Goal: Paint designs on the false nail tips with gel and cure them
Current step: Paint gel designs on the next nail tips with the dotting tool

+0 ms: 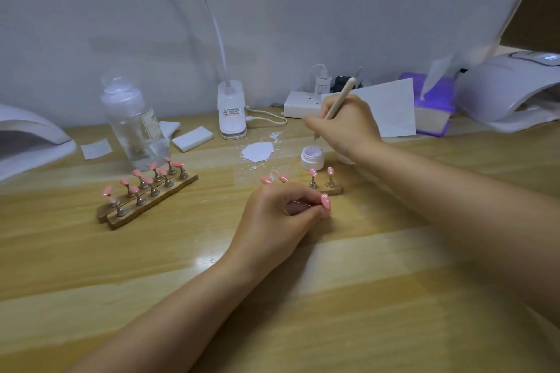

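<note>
My right hand point(345, 127) grips a cream brush pen point(339, 100) with its tip pointing down just above an open white gel jar point(312, 157). My left hand point(281, 215) rests on the wooden table and pinches a pink nail tip point(325, 200) on its small stand. Behind it a short wooden holder point(328, 189) carries two pink tips with white dots, and two more pink tips point(274, 179) show just above my fingers. A longer holder point(145, 194) at the left bears several pink tips on metal stands.
A clear bottle point(136, 124) stands behind the long holder. A white smear of gel point(259, 151) lies on the table by a clip lamp base point(231, 112). Curing lamps sit at the far left point(27, 142) and far right point(509, 91). A power strip point(303, 104), a purple box point(433, 103) and white pads lie at the back.
</note>
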The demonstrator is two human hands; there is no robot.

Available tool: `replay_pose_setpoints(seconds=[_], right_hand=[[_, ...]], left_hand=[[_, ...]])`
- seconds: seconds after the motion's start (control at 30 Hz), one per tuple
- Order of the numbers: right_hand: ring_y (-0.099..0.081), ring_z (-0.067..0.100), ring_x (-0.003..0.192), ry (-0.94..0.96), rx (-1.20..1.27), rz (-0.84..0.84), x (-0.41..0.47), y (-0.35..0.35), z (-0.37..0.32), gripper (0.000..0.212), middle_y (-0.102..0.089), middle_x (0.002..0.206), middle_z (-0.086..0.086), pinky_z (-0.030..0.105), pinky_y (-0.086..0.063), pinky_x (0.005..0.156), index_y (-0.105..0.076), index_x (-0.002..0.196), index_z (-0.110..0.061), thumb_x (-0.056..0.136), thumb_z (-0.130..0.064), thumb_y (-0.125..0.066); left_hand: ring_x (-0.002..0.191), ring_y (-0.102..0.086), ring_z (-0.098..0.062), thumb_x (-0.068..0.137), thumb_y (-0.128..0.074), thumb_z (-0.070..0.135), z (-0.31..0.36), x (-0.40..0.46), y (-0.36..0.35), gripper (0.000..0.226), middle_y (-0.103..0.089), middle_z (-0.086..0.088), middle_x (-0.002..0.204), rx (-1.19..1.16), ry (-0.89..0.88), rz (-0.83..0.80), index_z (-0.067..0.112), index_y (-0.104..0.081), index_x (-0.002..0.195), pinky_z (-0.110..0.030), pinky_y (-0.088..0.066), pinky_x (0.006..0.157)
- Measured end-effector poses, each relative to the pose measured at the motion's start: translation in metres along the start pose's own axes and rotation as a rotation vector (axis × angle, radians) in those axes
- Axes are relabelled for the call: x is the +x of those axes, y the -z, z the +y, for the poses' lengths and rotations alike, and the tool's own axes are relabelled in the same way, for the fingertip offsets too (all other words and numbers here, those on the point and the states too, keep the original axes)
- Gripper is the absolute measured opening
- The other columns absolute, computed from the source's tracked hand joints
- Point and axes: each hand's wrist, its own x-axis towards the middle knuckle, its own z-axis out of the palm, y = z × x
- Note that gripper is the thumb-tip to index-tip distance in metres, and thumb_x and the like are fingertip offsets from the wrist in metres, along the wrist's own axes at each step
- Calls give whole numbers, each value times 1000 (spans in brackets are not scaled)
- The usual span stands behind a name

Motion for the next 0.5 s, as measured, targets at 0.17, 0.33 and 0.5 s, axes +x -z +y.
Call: replay_pose_setpoints(seconds=[0.17, 0.33, 0.5], right_hand=[[-56, 5, 49, 1, 428, 190, -29, 19, -8, 32, -55, 43, -9, 22, -47, 57, -47, 60, -16, 85, -27, -63], [-54, 2, 45, 8, 749, 46, -90, 26, -9, 25, -60, 46, -6, 12, -42, 48, -54, 58, -18, 72, -31, -70], [-51, 22, 57, -58, 764, 32, -105, 17, 2, 41, -41, 42, -10, 27, -41, 58, -41, 48, -20, 70, -19, -76]], left_hand=[[54, -55, 14, 77, -67, -3, 0, 0, 0, 26, -62, 24, 54, 19, 4, 4, 21, -68, 68, 1, -36, 60], [62, -60, 12, 76, -68, -2, 0, 0, 0, 27, -66, 19, 60, 13, 18, 10, 24, -68, 66, 0, -38, 63], [66, -63, 9, 78, -68, 2, 0, 0, -1, 16, -69, 15, 65, 11, 18, 4, 16, -71, 71, -4, -43, 67]])
